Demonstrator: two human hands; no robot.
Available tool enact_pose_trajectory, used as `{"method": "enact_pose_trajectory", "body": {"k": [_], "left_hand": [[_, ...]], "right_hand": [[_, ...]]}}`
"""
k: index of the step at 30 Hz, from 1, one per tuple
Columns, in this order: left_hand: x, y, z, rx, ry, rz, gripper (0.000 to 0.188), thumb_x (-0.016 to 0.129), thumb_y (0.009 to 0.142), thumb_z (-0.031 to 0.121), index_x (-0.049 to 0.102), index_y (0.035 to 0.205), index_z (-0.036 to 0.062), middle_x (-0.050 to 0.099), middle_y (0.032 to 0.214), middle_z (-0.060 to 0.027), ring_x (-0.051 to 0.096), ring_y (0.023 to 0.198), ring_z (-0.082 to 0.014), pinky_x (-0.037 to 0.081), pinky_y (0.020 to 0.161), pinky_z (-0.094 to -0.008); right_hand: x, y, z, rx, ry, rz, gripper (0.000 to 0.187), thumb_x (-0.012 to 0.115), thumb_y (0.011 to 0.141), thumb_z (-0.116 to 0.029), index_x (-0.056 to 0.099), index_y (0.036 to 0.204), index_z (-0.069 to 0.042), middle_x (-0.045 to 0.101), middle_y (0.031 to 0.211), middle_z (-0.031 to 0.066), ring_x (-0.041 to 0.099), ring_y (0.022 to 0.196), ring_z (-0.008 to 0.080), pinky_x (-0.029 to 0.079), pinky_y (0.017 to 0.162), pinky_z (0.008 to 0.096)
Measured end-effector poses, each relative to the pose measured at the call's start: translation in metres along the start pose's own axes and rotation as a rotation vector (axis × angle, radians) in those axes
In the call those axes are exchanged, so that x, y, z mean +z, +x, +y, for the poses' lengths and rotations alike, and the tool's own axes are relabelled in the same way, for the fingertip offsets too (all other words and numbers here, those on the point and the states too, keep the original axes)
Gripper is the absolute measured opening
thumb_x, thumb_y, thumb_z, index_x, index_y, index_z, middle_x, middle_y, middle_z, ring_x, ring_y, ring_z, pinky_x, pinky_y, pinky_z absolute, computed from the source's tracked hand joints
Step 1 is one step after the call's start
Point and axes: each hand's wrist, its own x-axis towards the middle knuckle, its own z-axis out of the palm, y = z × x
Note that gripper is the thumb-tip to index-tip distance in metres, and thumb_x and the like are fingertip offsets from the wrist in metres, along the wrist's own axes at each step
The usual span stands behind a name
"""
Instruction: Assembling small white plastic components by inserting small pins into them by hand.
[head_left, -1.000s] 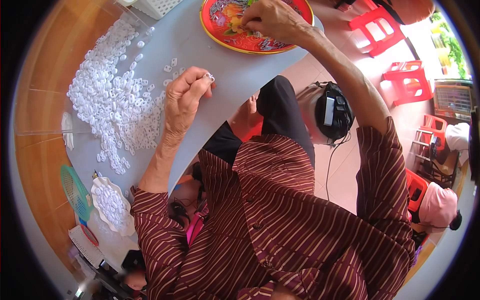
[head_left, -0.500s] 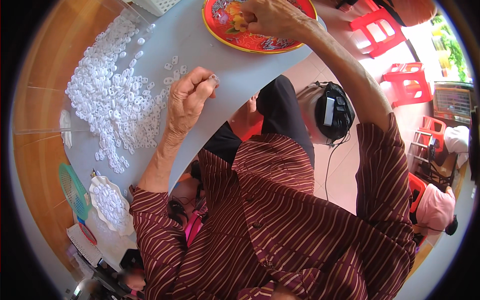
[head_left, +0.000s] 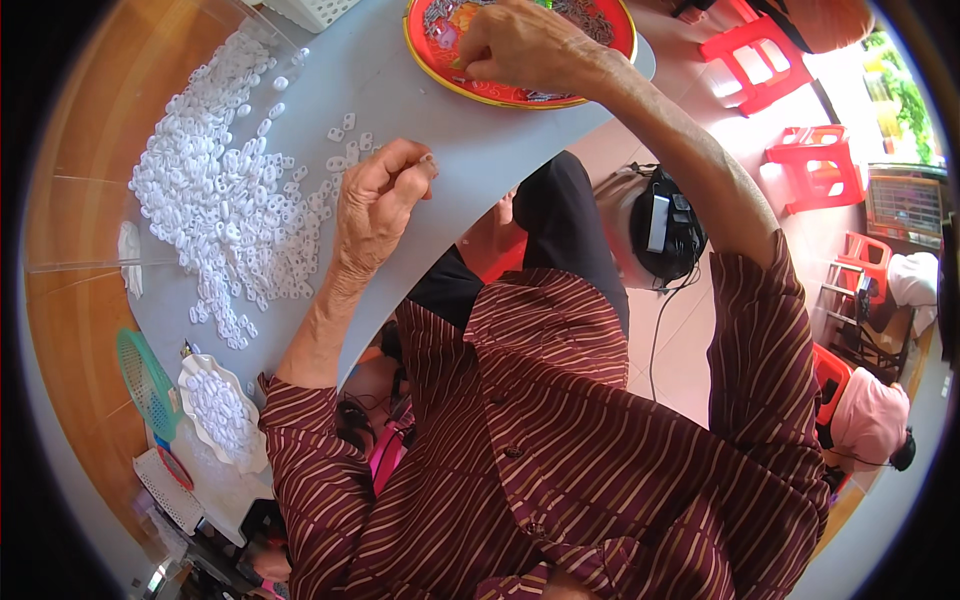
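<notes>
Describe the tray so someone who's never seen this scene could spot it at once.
Start at the grey table and follow it up to the picture's top edge. There, under the person's right hand, sits a round tray. Its red, flowered surface, yellow rim and small grey pieces set it apart from the white pieces heaped to its left.

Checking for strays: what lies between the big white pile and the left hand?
A few loose white pieces on the grey tabletop, seen in the head view.

small pieces left on table, tray right, right hand over tray
</notes>
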Motion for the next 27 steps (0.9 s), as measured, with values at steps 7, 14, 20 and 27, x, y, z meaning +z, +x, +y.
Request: {"method": "enact_pose_trajectory", "body": {"k": [7,14,20,27], "left_hand": [[0.001,-0.001,0.002,-0.014,0.013,-0.008,0.015,0.058,0.084,0.016,0.059,0.082,0.0008,0.055,0.063,-0.0025,0.052,0.061,-0.0078,0.042,0.058,-0.0238],[-0.001,0.001,0.003,0.002,0.012,-0.006,0.016,0.057,0.084,0.017,0.059,0.082,0.0008,0.055,0.064,-0.0024,0.053,0.062,-0.0082,0.043,0.059,-0.0242],[-0.001,0.0,0.001,-0.01,-0.004,-0.012,0.016,0.057,0.084,0.017,0.059,0.082,0.0009,0.055,0.064,-0.0026,0.053,0.062,-0.0085,0.043,0.06,-0.0241],[0.0,0.0,0.001,-0.017,0.005,-0.015,0.018,0.058,0.084,0.018,0.059,0.082,0.0006,0.054,0.063,-0.0026,0.052,0.062,-0.0084,0.042,0.059,-0.0244]], "right_hand": [[0.025,0.006,0.0,0.011,-0.089,0.144,0.009,0.06,0.072,-0.006,0.063,0.073,0.002,0.063,0.071,0.0181,0.065,0.076,0.0343,0.052,0.067,0.0423],[-0.014,0.001,0.005,0.118,0.237,-0.016,0.013,0.061,0.068,-0.01,0.06,0.071,0.003,0.059,0.07,0.0206,0.06,0.067,0.034,0.045,0.06,0.0443],[-0.015,-0.004,0.0,-0.121,0.343,0.096,0.011,0.059,0.068,-0.005,0.06,0.072,0.005,0.058,0.069,0.0198,0.058,0.065,0.0327,0.045,0.058,0.0417],[0.008,0.0,-0.003,-0.063,0.153,0.016,0.007,0.058,0.068,-0.003,0.06,0.066,0.003,0.055,0.06,0.0212,0.061,0.066,0.0329,0.047,0.061,0.043]]}}
